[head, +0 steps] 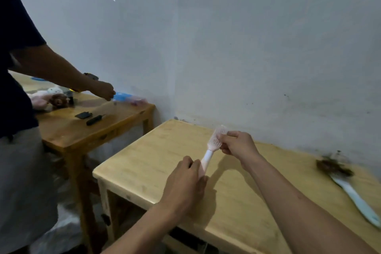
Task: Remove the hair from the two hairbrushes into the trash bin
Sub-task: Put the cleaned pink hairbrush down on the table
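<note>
My left hand grips the handle of a pale pink hairbrush and holds it above the light wooden table, head pointing away from me. My right hand has its fingers curled at the brush head, pinching at the bristles. Whether hair is between the fingers is too small to tell. A second hairbrush, light blue, lies at the table's right edge with a thick clump of brown hair on its head. No trash bin is in view.
Another person stands at the left, one arm reaching over a second wooden table that carries plush toys, small black objects and a blue item. A white wall corner rises behind both tables. A gap separates the tables.
</note>
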### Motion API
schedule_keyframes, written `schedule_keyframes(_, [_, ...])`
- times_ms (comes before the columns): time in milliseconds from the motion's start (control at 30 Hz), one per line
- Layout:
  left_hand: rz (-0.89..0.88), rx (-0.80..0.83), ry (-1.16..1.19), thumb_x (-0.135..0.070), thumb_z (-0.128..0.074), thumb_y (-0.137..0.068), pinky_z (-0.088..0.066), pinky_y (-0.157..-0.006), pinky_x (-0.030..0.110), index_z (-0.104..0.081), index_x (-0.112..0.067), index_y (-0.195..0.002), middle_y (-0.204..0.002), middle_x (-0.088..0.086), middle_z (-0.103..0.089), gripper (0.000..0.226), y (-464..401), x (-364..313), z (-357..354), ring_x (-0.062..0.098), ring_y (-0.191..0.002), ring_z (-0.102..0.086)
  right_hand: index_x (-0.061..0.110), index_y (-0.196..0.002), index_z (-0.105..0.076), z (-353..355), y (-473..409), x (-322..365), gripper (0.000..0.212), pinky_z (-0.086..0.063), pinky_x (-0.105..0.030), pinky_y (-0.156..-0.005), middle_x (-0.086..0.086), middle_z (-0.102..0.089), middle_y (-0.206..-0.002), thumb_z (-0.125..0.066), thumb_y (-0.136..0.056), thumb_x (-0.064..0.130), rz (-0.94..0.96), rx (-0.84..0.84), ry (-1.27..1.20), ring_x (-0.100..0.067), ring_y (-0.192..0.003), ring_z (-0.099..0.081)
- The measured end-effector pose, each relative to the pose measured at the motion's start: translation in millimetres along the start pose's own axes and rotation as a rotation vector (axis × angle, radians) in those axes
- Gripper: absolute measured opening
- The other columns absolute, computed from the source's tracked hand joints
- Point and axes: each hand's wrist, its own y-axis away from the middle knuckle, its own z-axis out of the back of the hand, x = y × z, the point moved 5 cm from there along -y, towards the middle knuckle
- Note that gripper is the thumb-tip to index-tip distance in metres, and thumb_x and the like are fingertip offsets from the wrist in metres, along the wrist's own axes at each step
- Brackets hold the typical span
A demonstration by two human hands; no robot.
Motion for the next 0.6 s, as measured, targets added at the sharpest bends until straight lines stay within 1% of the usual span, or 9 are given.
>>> schedule_keyframes(67, [-0.005,0.034,-0.009,-0.043,-0.051,-0.099,-0.034,-0.066,0.029,-0.056,-0.018,-0.12,-0.109,-0.001,-0.049,0.033,-20,-1,-12,0.017,-0.092,-0.049,-0.002,-0.103,-0.077,4,-24,-8,0.033,-0.062,-0.048,-0.086,-0.019,-0.079,-0.086,-0.08,-0.086,0.026,-0.018,-0.008,0.038,-0.02,-0.063,-0.068])
schedule_keyframes(100, [-0.004,0.052,-0.015,-0.043,-0.051,-0.099,-0.035,-0.067,0.03,-0.056,-0.018,-0.119,-0.11,0.0,-0.049,0.033,-31,0,-18,0.019,-0.095,-0.051,-0.003,-0.091,-0.078,4,-35,-12,0.029,-0.061,-0.049,-0.086,-0.018,-0.079,-0.082,-0.079,-0.087,0.026,-0.025,-0.015,0.061,-0.021,-0.062,-0.067])
schedule_keyframes(133, [-0.003,0.068,-0.025,-0.043,-0.05,-0.099,-0.036,-0.069,0.032,-0.056,-0.017,-0.118,-0.111,0.001,-0.05,0.033,-42,2,-23,0.022,-0.098,-0.052,-0.003,-0.083,-0.078,4,-47,-16,0.029,-0.061,-0.049,-0.085,-0.015,-0.078,-0.075,-0.079,-0.087,0.026,-0.036,-0.024,0.083,-0.021,-0.061,-0.067])
schedule_keyframes(200, [0.001,0.095,-0.04,-0.04,-0.049,-0.099,-0.038,-0.073,0.034,-0.057,-0.016,-0.118,-0.112,0.003,-0.05,0.032,-63,7,-33,0.024,-0.101,-0.052,-0.003,-0.076,-0.076,0,-68,-21,0.031,-0.062,-0.044,-0.077,-0.011,-0.074,-0.067,-0.078,-0.088,0.026,-0.051,-0.038,0.128,-0.021,-0.057,-0.065])
schedule_keyframes(267, [0.006,0.114,-0.041,-0.037,-0.049,-0.099,-0.04,-0.074,0.034,-0.058,-0.014,-0.116,-0.109,0.003,-0.05,0.031,-82,14,-43,0.023,-0.097,-0.052,0.004,-0.073,-0.075,-5,-87,-25,0.029,-0.057,-0.036,-0.066,-0.009,-0.073,-0.066,-0.076,-0.089,0.027,-0.062,-0.043,0.191,-0.02,-0.055,-0.065])
schedule_keyframes(333, [0.017,0.116,-0.033,-0.034,-0.049,-0.097,-0.038,-0.07,0.033,-0.06,-0.011,-0.112,-0.103,0.002,-0.048,0.029,-99,21,-51,0.022,-0.091,-0.05,0.002,-0.075,-0.075,-11,-104,-30,0.029,-0.055,-0.032,-0.059,-0.011,-0.073,-0.068,-0.074,-0.089,0.027,-0.083,-0.051,0.227,-0.02,-0.055,-0.065])
schedule_keyframes(433, [0.018,0.104,-0.022,-0.033,-0.049,-0.096,-0.037,-0.069,0.032,-0.061,-0.011,-0.108,-0.104,0.003,-0.051,0.028,-120,29,-60,0.022,-0.094,-0.052,-0.003,-0.08,-0.076,-21,-126,-37,0.028,-0.062,-0.038,-0.065,-0.016,-0.076,-0.072,-0.074,-0.088,0.024,-0.107,-0.078,0.212,-0.023,-0.056,-0.065])
schedule_keyframes(533, [0.007,0.089,-0.021,-0.032,-0.047,-0.098,-0.035,-0.071,0.03,-0.061,-0.013,-0.112,-0.107,0.004,-0.052,0.027,-137,34,-66,0.022,-0.097,-0.052,-0.003,-0.083,-0.076,-25,-144,-40,0.025,-0.062,-0.038,-0.069,-0.02,-0.077,-0.079,-0.073,-0.088,0.021,-0.119,-0.103,0.229,-0.024,-0.058,-0.067])
schedule_keyframes(600, [0.004,0.089,-0.023,-0.032,-0.046,-0.098,-0.035,-0.072,0.031,-0.06,-0.013,-0.113,-0.11,0.005,-0.053,0.028,-146,34,-70,0.023,-0.099,-0.053,-0.003,-0.085,-0.076,-26,-153,-41,0.027,-0.062,-0.04,-0.074,-0.019,-0.078,-0.08,-0.072,-0.089,0.023,-0.122,-0.105,0.277,-0.027,-0.063,-0.07])
